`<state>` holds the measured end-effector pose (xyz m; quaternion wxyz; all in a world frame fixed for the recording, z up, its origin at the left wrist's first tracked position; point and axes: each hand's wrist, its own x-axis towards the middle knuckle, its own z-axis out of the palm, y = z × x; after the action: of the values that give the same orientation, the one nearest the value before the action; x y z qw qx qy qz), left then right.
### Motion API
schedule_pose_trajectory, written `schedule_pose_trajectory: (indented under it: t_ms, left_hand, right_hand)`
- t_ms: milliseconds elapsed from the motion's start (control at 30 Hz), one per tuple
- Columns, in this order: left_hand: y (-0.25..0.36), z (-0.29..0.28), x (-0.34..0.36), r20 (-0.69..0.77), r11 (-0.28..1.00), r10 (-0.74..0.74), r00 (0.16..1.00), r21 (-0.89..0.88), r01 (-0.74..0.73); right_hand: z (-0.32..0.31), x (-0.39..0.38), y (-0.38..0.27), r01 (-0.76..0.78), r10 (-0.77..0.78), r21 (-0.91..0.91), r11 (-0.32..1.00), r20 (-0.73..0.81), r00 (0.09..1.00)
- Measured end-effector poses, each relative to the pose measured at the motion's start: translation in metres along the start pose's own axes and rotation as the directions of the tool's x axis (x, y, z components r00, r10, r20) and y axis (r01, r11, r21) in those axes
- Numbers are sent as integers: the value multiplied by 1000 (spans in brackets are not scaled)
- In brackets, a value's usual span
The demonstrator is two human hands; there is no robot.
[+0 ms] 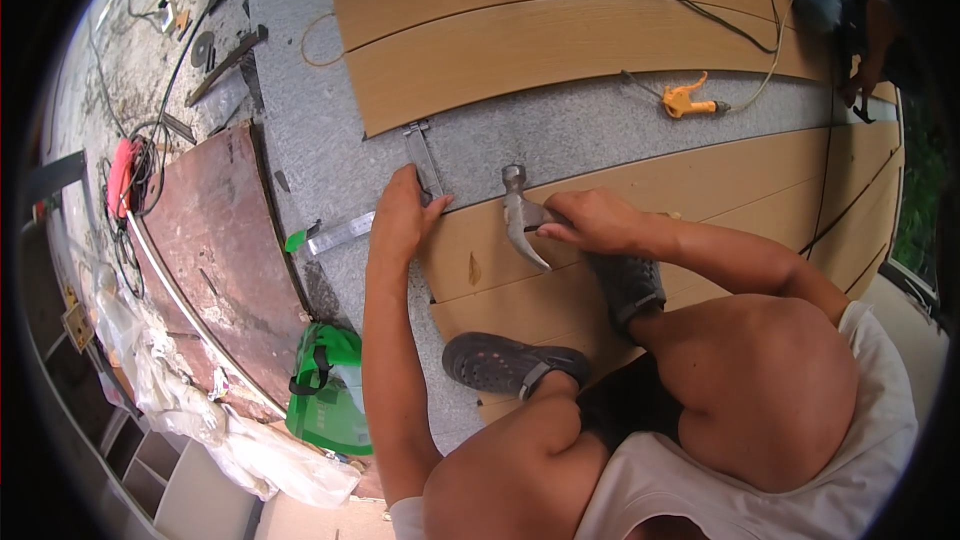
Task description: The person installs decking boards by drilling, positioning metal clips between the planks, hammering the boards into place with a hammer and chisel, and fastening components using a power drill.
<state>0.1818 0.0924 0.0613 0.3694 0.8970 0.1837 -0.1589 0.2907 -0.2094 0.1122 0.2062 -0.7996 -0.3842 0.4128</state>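
Observation:
My right hand (600,222) is wrapped around the handle of a claw hammer (516,208), close below its head. The hammer head lies over the edge of the near wood-coloured boards (560,280), its face pointing away from me. At the left end of those boards, my left hand (400,218) grips a narrow metal bar (425,165) with a short crosspiece at its far end. The bar reaches over the grey floor toward the far boards (440,70); my fingers partly hide its near end. Beside my left wrist lies a silver strip (342,233) with a green tip.
An orange air blow gun (688,100) with a hose lies in the grey gap between the boards. A green bag (330,390), a red power tool (122,175) and a brown panel (220,230) are at left. Another person's hand (862,80) shows at far right.

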Motion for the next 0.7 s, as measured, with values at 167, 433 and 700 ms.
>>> schedule_pose_trajectory:
  t_ms: [167,433,700]
  left_hand:
    - [-12,-2,-8,-31,992,85,996,93,-82]
    - [-37,7,-15,-159,975,214,964,85,-203]
    - [-38,14,-9,-188,975,212,959,113,-193]
  right_hand:
    - [6,6,4,25,-25,23,999,17,1000]
    - [1,8,1,51,-51,22,998,-6,999]
    - [5,10,4,36,-36,-3,999,-2,999]
